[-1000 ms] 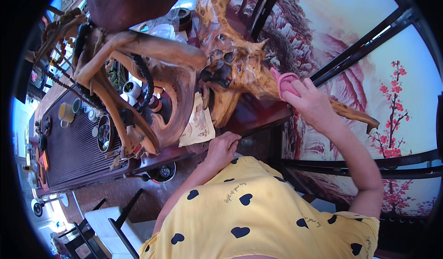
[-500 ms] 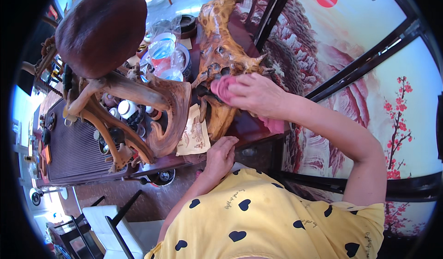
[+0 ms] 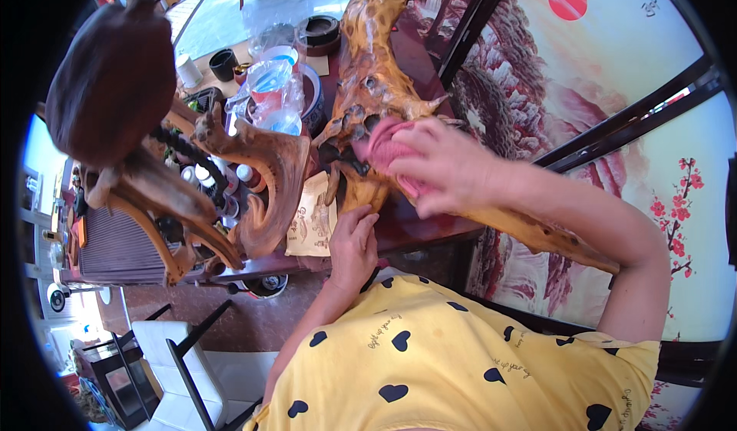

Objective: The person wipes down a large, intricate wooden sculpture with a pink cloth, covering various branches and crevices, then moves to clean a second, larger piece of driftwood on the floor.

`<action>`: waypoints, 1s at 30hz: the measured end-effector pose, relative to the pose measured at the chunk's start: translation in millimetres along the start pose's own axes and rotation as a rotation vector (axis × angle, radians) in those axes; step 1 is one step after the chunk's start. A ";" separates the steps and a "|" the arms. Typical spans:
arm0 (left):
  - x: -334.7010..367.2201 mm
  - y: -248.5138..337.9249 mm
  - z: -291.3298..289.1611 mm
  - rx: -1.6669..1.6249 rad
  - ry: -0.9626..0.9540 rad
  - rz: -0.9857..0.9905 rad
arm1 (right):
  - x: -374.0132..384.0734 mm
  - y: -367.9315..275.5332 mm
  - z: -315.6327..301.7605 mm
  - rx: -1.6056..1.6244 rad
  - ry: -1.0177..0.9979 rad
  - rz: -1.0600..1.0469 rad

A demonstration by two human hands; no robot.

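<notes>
- My R hand (image 3: 453, 166), gripping bunched pink cloth (image 3: 390, 153), moved left to frame ctr.
- L hand (image 3: 353, 248), apart, lower ctr: can't tell grip.
- Prob. wiping knotty golden-brown wood (image 3: 376, 74); next needs firm pressure.

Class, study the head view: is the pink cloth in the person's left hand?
No, the pink cloth is bunched in the right hand, up against the carved wood.

The crumpled fabric cloth (image 3: 393, 155) is pink throughout. The gnarled honey-brown wooden root (image 3: 367, 74) carries darker blotches. The flat tan paper packet (image 3: 312, 220) bears brown print; the glossy wooden tabletop (image 3: 418, 233) is deep red. The yellow fabric shirt (image 3: 445, 358) shows scattered dark hearts. The painted screen (image 3: 633, 66) shows a red disc, crimson mountains, pink blossoms.
</notes>
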State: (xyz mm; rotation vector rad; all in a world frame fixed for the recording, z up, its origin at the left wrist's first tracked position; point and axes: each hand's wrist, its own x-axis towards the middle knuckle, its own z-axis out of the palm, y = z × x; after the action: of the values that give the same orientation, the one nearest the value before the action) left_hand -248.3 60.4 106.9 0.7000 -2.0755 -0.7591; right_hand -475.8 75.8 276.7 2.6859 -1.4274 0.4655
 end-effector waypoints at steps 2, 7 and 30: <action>3.5 -0.7 1.7 0.063 0.040 0.042 | -10.5 -9.1 5.3 0.047 -0.052 -0.028; 0.6 -3.1 7.1 0.191 0.076 -0.036 | -23.6 -1.8 3.0 0.125 -0.187 -0.336; 17.8 -36.0 61.5 0.355 0.223 0.059 | 74.7 175.8 49.3 0.553 -0.256 -0.171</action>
State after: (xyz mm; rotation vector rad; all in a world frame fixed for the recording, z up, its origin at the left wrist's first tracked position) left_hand -300.5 40.8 59.1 0.8687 -2.0318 -0.2638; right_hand -569.0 -93.5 236.9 3.3804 -1.2453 0.5933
